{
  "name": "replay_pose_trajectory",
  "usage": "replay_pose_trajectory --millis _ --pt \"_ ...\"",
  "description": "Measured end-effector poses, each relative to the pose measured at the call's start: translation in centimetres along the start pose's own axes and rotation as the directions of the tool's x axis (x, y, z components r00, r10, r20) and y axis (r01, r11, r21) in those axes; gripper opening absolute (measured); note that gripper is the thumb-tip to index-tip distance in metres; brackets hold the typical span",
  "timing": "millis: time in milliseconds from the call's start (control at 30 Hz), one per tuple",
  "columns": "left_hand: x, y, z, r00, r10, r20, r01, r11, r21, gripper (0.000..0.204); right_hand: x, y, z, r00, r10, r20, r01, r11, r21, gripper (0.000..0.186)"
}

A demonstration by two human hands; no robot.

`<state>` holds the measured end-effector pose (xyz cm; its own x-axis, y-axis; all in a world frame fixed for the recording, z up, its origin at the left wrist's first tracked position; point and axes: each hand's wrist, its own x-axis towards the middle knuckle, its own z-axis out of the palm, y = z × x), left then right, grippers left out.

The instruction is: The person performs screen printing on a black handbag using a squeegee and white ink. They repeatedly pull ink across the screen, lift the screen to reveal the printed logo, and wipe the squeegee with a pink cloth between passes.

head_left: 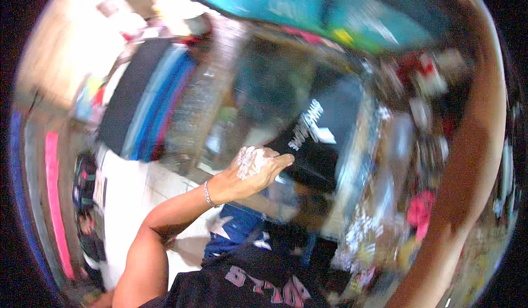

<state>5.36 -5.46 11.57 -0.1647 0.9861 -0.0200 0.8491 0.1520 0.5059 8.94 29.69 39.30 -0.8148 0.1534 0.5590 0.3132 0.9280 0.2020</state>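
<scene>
My left hand [256, 168] reaches in from the lower left, a chain bracelet on its wrist and white smears across its back. Its fingers are closed at the edge of a black cloth [316, 162] with white printed marks. The cloth lies over a dark, table-like surface [275, 82] in front of me. A small white piece [325, 136] shows beside the print. Along the right rim my right arm stretches up and away, and its hand lies outside the picture. Motion blur hides fine detail.
Folded blue and dark fabrics [151, 102] are stacked at the left. A teal sheet or panel [308, 5] spans the far side. Blurred clutter with a pink item [421, 214] crowds the right. White floor tiles [132, 198] show at the lower left.
</scene>
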Motion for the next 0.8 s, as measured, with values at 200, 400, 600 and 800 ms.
replay_pose_trajectory --millis 200,400,600,800 --pt "-10.9 -8.9 -17.9 0.794 -0.379 -0.476 0.114 0.861 -0.496 0.036 0.8 7.8 1.7 0.975 -0.219 0.026 0.218 0.940 -0.264 0.043" --pt "-23.6 -20.2 -32.4 0.599 -0.555 -0.577 0.554 0.807 -0.202 0.019 2.2 10.0 2.8 0.978 -0.044 0.206 0.049 0.999 -0.020 0.031" --pt "-27.4 -32.8 -34.8 0.605 -0.601 -0.522 0.743 0.662 0.099 0.031 2.5 7.7 1.7 0.942 0.263 0.207 -0.279 0.959 0.050 0.053" --pt "-10.3 -19.3 -15.8 0.559 -0.103 -0.823 0.264 0.963 0.060 0.032 1.5 4.8 0.6 0.906 0.380 0.184 -0.402 0.910 0.103 0.073"
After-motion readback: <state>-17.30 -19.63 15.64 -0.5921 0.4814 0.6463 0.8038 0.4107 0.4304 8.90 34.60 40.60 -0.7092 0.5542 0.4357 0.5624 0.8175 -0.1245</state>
